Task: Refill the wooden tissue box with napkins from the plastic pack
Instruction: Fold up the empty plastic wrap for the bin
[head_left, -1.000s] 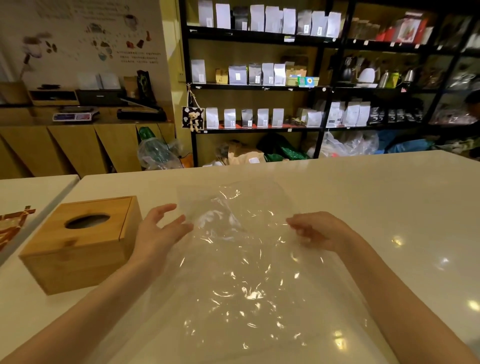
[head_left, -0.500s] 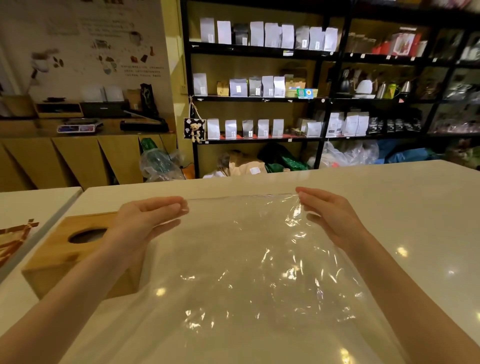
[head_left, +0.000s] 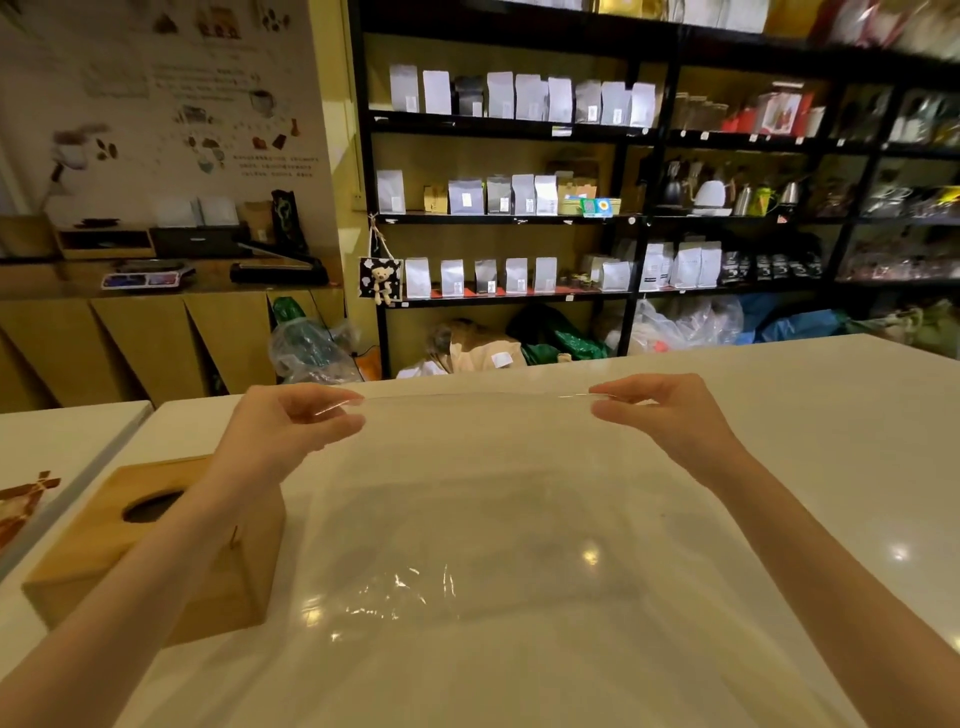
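Note:
A clear, empty plastic pack (head_left: 483, 530) is stretched flat above the white table (head_left: 810, 426). My left hand (head_left: 291, 426) pinches its far left corner and my right hand (head_left: 670, 415) pinches its far right corner, pulling the top edge taut between them. The wooden tissue box (head_left: 104, 535) with an oval slot in its lid stands on the table at the left, partly behind my left forearm. No napkins show in view.
A second white table (head_left: 62, 441) lies at the left with a brown printed item (head_left: 21, 504) on it. Black shelves (head_left: 623, 218) of pouches and kettles stand beyond the table. A wooden counter (head_left: 156, 332) with a scale is at the back left.
Both hands took hold of the plastic's far corners, lifted it and moved apart, pulling the crumpled sheet flat and taut. The view tilted up a little.

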